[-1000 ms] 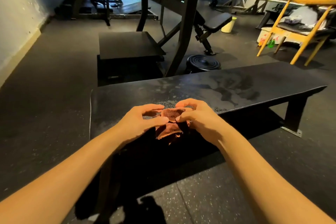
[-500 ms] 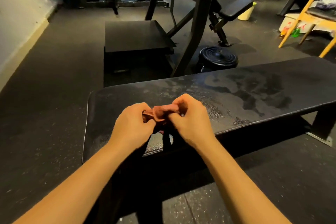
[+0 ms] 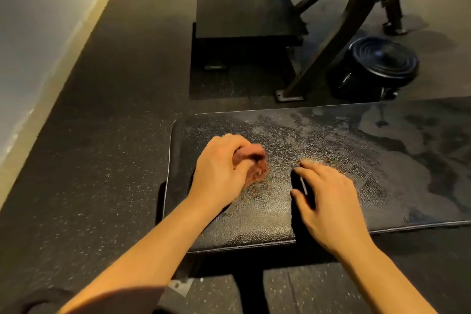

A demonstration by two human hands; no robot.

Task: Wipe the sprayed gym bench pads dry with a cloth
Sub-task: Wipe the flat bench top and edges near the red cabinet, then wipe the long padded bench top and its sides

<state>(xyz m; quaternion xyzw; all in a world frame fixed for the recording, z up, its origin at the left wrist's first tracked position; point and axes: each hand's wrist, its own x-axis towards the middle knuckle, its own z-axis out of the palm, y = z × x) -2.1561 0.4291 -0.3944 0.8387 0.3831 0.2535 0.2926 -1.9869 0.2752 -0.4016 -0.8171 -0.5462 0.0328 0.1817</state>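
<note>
Obs.: the left hand (image 3: 219, 173) gripped the cloth (image 3: 257, 163), a reddish-brown wad bunched under curled fingers and thumb and set down on the bench pad (image 3: 331, 132) near its left end. The right hand (image 3: 331, 206) held nothing, its fingers loosely spread low over the pad, near the cloth hand. Blur hid whether its tips touched the vinyl.

Surface: fine droplets and a misted film lay across most of the visible pad. Darker blotchy wet patches (image 3: 420, 150) sat toward the right. No strip looked plainly dry, not even around the cloth.

Judgement: wiping was at its very start, with the cloth placed but almost the whole pad left to dry. The pad's right end ran out of frame, so its state was unknown. A black platform (image 3: 244, 7) stood beyond the bench; whether it was wet could not be told
</note>
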